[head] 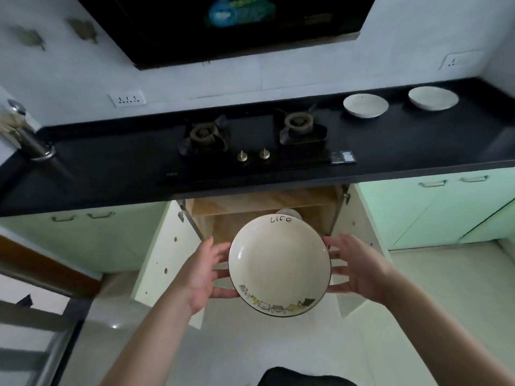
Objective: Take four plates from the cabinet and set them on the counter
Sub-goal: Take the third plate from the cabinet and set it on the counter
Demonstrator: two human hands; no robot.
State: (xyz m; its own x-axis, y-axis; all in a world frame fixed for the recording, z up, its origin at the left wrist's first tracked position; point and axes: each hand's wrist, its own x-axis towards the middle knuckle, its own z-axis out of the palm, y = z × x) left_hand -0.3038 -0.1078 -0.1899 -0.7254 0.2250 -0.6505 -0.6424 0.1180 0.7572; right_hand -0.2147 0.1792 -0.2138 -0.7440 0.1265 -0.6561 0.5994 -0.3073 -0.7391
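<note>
The word "Life" is showing in black handwriting on the far inner rim of the plate (279, 264). Print on the range hood (223, 26) sticker is staying too blurred to read

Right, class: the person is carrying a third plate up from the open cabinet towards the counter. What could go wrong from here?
1. The left hand and right hand hold the cat-patterned plate only at its rim, fingers spread; it might slip.
2. The black counter overhangs the open cabinet, so the rising plate could knock its edge.
3. Two white plates already sit on the right; the new one could clip them.
</note>
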